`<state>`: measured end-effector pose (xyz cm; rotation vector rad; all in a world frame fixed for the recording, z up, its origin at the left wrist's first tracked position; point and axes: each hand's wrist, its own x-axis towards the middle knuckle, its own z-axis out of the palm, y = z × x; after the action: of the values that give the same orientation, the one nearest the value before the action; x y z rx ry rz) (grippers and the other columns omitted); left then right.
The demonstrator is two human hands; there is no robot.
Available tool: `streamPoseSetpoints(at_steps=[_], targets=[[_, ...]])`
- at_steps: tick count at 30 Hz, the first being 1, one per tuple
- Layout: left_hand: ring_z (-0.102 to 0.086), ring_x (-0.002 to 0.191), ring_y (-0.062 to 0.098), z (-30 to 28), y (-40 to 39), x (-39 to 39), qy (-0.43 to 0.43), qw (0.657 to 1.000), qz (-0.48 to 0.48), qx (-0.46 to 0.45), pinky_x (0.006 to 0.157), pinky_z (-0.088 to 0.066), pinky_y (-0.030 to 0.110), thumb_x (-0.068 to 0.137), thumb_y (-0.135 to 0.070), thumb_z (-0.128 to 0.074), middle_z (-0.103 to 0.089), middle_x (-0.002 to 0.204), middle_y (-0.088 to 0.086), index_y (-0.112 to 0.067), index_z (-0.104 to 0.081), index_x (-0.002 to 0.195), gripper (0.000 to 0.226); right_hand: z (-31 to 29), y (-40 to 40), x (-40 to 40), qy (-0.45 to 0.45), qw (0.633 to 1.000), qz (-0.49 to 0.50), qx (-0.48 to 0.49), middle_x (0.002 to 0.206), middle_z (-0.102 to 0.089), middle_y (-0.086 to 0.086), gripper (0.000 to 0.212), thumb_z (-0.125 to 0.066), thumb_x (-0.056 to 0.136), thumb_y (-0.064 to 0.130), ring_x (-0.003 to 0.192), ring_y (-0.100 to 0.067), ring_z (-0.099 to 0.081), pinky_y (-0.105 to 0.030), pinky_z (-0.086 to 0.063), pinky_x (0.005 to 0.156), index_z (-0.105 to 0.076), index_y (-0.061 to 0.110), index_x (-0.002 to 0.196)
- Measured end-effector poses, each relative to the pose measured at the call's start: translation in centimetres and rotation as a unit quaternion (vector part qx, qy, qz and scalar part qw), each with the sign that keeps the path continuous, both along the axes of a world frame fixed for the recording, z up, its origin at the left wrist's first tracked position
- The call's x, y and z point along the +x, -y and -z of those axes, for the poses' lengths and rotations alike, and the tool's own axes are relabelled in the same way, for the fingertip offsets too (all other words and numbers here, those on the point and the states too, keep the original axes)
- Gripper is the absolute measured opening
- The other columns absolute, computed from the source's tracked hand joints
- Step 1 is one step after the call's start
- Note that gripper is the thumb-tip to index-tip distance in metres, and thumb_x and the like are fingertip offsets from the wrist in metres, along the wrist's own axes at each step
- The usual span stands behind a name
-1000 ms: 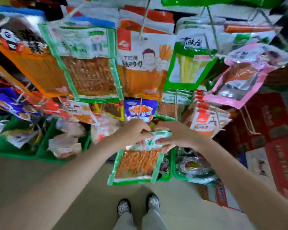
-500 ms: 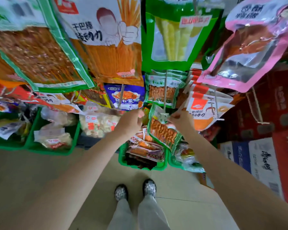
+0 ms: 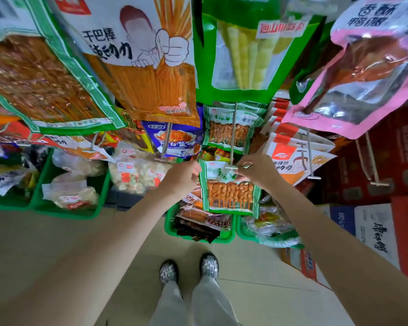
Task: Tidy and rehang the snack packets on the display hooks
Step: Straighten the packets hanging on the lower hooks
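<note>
Green-edged and clear-windowed, the snack packet (image 3: 230, 185) is held up at the centre of the frame, its top corners pinched between the left hand (image 3: 183, 176) and the right hand (image 3: 253, 170). Its header is kept right at the tip of a metal display hook (image 3: 233, 135); whether it is threaded on cannot be told. Matching packets (image 3: 229, 128) are seen hanging just above. Green baskets (image 3: 224, 236) of snacks are spotted below, over a tiled floor (image 3: 57, 236).
</note>
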<state>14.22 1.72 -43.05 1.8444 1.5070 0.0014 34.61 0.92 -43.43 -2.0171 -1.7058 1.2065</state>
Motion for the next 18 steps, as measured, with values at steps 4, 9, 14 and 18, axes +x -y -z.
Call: streamPoseSetpoints(at_steps=[4, 9, 14, 18], targets=[[-0.057, 0.106, 0.021, -0.2, -0.1, 0.3, -0.004, 1.000, 0.007, -0.008, 0.092, -0.043, 0.029, 0.091, -0.002, -0.045, -0.062, 0.114, 0.009, -0.005, -0.056, 0.113, 0.025, -0.2, -1.0, 0.4, 0.000, 0.997, 0.057, 0.042, 0.064, -0.067, 0.000, 0.019, -0.062, 0.087, 0.018, 0.064, -0.008, -0.068, -0.013, -0.046, 0.056, -0.063, 0.013, 0.068], [-0.058, 0.103, 0.021, -0.3, -0.2, 0.2, -0.009, 1.000, 0.015, -0.007, 0.086, -0.042, 0.027, 0.092, -0.003, -0.043, -0.063, 0.112, 0.008, -0.005, -0.056, 0.113, 0.025, 0.2, -1.4, -0.5, 0.012, 0.999, 0.042, -0.021, 0.049, -0.062, 0.003, 0.033, -0.056, 0.090, 0.012, 0.057, -0.004, -0.068, -0.009, -0.035, 0.037, -0.050, 0.013, 0.058], [-0.059, 0.102, 0.020, -0.3, -0.6, -0.3, -0.007, 1.000, 0.013, -0.001, 0.089, -0.045, 0.029, 0.092, -0.003, -0.044, -0.064, 0.110, 0.009, -0.005, -0.056, 0.112, 0.024, 0.6, -0.8, -0.3, 0.022, 0.998, 0.062, 0.019, 0.067, -0.065, -0.003, 0.029, -0.056, 0.091, 0.015, 0.050, 0.003, -0.061, -0.005, -0.034, 0.035, -0.051, 0.020, 0.063], [-0.059, 0.102, 0.021, -0.3, -0.1, -0.5, -0.001, 1.000, 0.010, 0.000, 0.088, -0.045, 0.028, 0.092, -0.003, -0.043, -0.064, 0.111, 0.010, -0.004, -0.056, 0.113, 0.025, 0.5, -0.8, -0.2, 0.025, 0.997, 0.064, 0.034, 0.065, -0.064, 0.001, 0.014, -0.056, 0.091, 0.015, 0.039, 0.016, -0.051, -0.004, -0.034, 0.035, -0.061, 0.012, 0.078]])
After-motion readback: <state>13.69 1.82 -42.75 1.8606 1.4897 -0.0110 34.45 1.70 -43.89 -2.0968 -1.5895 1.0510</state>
